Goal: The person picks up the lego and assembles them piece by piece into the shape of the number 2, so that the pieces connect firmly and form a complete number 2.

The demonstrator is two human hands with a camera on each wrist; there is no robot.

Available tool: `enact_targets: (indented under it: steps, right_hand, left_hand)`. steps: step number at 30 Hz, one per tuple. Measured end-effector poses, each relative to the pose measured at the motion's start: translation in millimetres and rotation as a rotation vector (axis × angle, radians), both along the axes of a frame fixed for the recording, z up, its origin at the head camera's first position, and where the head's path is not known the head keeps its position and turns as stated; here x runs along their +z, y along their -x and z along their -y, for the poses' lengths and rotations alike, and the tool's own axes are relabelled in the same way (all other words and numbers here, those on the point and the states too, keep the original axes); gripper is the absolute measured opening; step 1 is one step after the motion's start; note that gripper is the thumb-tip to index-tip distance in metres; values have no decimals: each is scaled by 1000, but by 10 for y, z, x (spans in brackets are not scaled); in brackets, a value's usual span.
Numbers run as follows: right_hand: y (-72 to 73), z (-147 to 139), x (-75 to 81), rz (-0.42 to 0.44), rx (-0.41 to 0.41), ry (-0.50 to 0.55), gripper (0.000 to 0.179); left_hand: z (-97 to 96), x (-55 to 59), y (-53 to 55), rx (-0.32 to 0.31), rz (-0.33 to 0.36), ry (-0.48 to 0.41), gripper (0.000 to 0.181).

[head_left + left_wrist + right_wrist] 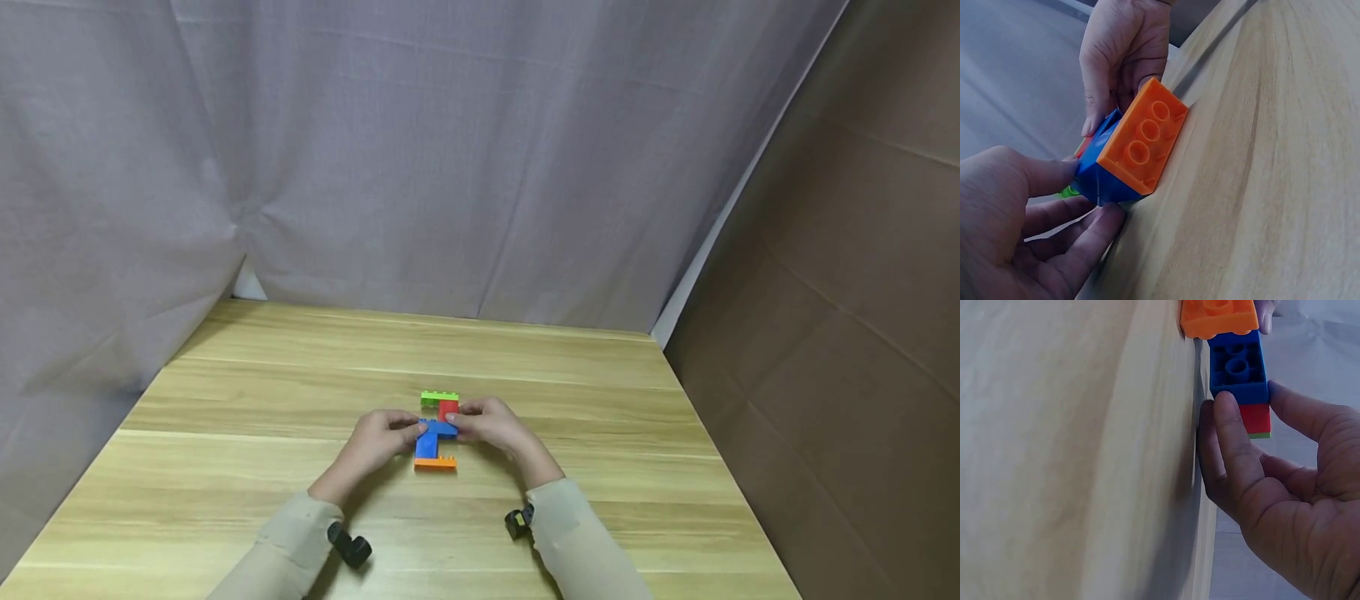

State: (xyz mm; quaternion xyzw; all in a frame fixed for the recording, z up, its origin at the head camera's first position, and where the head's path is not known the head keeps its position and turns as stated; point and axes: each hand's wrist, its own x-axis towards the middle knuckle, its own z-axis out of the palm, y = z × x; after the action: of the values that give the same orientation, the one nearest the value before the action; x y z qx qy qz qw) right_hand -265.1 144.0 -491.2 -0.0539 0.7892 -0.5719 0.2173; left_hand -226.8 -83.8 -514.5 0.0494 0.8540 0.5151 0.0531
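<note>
Lying flat on desk (300, 400): brick assembly (437, 433). Both hands' fingers pinching blue brick (437, 429), left hand (378, 440), right hand (491, 423). Risking joints popping apart under uneven squeezing.

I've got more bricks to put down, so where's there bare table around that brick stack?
Bare table lies left of the left hand, right of the right hand, and behind the brick stack up to the curtain. It is crowded only around the stack.

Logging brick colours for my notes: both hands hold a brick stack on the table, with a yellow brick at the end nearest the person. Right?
Not quite. The brick nearest the person is the orange brick, not yellow, as the head view shows. The left hand and right hand do hold the brick stack on the table.
</note>
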Motion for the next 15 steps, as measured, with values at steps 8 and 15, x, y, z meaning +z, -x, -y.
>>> enact_targets:
  steps: [8, 15]
  right_hand:
    - [-13, 6, -25, -70, -10, -79, 36]
    - [-62, 14, 0, -102, -26, -132, 29]
  left_hand:
    - [-25, 11, 8, 1, -17, 19, 27]
    - [-28, -24, 31, -19, -10, 23, 24]
